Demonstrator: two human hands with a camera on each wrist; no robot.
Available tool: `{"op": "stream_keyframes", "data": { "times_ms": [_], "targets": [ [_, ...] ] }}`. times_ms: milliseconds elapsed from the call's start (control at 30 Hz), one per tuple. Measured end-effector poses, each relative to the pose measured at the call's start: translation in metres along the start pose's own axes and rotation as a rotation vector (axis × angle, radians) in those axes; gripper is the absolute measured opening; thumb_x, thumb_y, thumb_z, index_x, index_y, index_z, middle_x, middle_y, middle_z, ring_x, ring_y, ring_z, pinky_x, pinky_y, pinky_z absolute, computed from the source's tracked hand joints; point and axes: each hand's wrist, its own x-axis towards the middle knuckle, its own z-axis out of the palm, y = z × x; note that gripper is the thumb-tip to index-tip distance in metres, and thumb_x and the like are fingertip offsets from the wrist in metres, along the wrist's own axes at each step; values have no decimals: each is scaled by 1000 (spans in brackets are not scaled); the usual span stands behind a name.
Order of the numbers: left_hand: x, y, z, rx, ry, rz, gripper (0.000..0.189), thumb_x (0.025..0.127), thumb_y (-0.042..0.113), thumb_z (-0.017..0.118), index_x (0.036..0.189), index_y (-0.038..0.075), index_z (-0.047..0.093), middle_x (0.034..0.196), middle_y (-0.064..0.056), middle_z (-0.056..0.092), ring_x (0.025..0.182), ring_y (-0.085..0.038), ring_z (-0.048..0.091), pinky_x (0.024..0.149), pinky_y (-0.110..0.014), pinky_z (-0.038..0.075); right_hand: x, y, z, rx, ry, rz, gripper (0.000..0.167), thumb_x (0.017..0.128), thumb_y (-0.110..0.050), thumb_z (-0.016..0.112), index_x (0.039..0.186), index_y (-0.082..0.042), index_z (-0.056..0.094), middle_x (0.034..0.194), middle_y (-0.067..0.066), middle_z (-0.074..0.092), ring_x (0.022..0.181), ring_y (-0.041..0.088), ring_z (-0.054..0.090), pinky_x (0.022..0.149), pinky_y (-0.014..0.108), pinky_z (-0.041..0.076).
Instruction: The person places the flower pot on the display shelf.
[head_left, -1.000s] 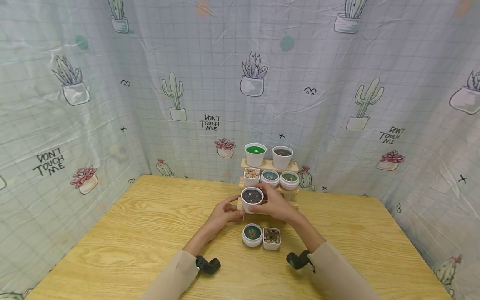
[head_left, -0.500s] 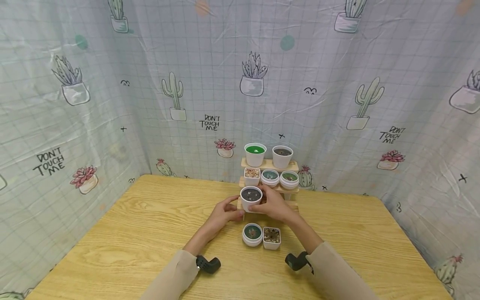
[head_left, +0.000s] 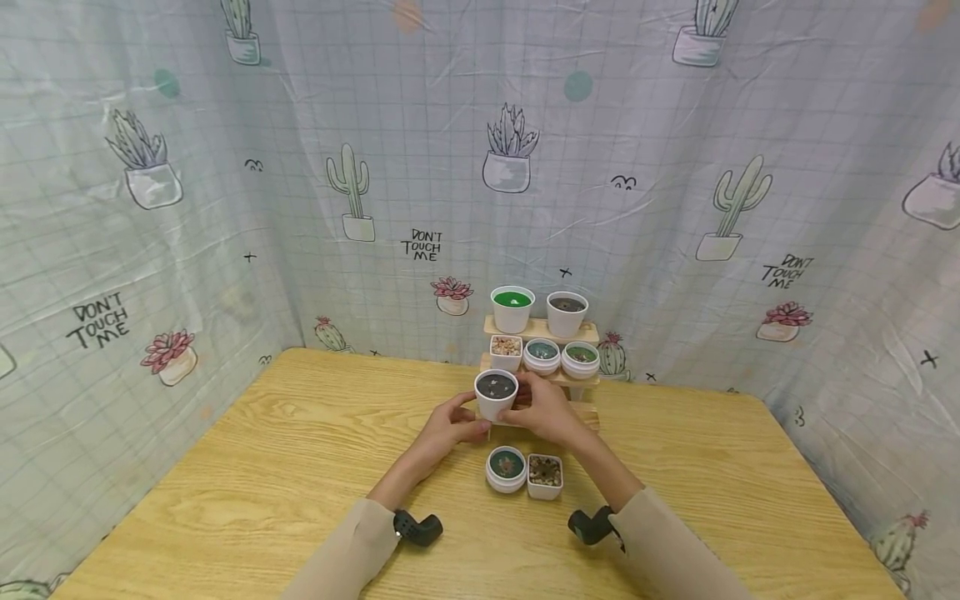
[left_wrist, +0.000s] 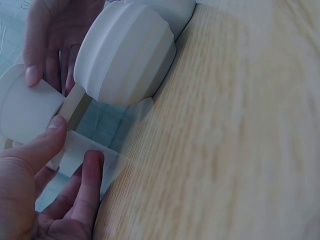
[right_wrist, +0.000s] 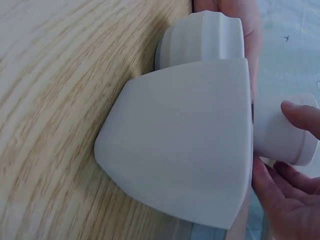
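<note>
My right hand (head_left: 546, 410) holds a round white pot (head_left: 491, 407) with dark filling and pale specks, thumb in front and fingers behind. The pot stands upright at the left end of the lowest step of a wooden tiered stand (head_left: 588, 415). My left hand (head_left: 442, 429) grips that end of the step, its thumb against the wood (left_wrist: 76, 107) in the left wrist view. On the table in front stand a round ribbed white pot (head_left: 506, 471) with green filling and a square white pot (head_left: 544, 477) with pebbles. In the right wrist view the square pot hides part of both hands.
The top step bears a green-filled white pot (head_left: 512, 310) and a brown-filled one (head_left: 567, 315). A square pebble pot (head_left: 506, 353) and two round pots (head_left: 542, 357) fill the middle step. A printed curtain (head_left: 420, 167) hangs behind the wooden table (head_left: 315, 450).
My right hand has shifted the dark-filled pot slightly left, toward the end of the lowest step. The left hand keeps its place on the stand.
</note>
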Motion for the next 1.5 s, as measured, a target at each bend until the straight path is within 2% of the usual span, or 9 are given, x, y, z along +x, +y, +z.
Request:
{"op": "stream_keyframes", "data": {
  "times_ms": [167, 400, 567, 767, 967, 1167, 1500],
  "targets": [
    [-1, 1, 0, 2, 3, 2, 68, 96, 17, 75, 156, 9, 43, 110, -13, 67, 92, -16, 72, 85, -33, 62, 0, -3, 2, -28, 21, 14, 59, 82, -15, 87, 131, 5, 59, 119, 17, 71, 108, 29, 71, 96, 42, 60],
    [-1, 0, 0, -4, 6, 9, 67, 96, 16, 74, 155, 8, 43, 109, -13, 68, 92, -15, 73, 85, -32, 62, -5, -3, 0, -23, 26, 11, 54, 83, -9, 84, 129, 5, 59, 122, 19, 71, 112, 33, 71, 98, 43, 59],
    [-1, 0, 0, 5, 9, 5, 68, 95, 16, 75, 155, 9, 44, 108, -13, 69, 91, -14, 72, 84, -31, 61, -13, -2, -7, -17, -15, 3, 58, 84, -9, 83, 134, 5, 56, 126, 22, 68, 117, 37, 67, 103, 46, 57],
    [-1, 0, 1, 12, 23, -4, 68, 95, 17, 76, 155, 11, 46, 107, -11, 68, 92, -15, 72, 84, -30, 60, -25, 0, -22, -13, -84, 35, 67, 87, -12, 82, 144, 3, 50, 131, 23, 65, 122, 37, 64, 105, 46, 56],
    [-2, 0, 1, 26, 28, -7, 69, 95, 19, 77, 155, 11, 45, 108, -11, 68, 93, -15, 72, 85, -29, 60, -41, 8, -37, -6, -133, -30, 63, 91, -13, 79, 143, 5, 48, 133, 27, 62, 123, 41, 63, 104, 48, 56],
    [-2, 1, 1, 36, 29, 4, 69, 96, 19, 75, 155, 8, 44, 110, -13, 68, 93, -16, 72, 86, -29, 60, -58, 14, -52, 5, -167, -100, 66, 95, -19, 76, 145, 8, 44, 135, 29, 61, 125, 44, 62, 104, 53, 55],
    [-1, 0, 1, 48, 28, -5, 71, 95, 21, 77, 156, 8, 43, 110, -11, 68, 93, -14, 72, 88, -28, 60, -78, 25, -60, 45, -199, -107, 68, 94, -22, 78, 147, 4, 45, 137, 24, 60, 128, 47, 58, 107, 60, 50]
  ]
}}
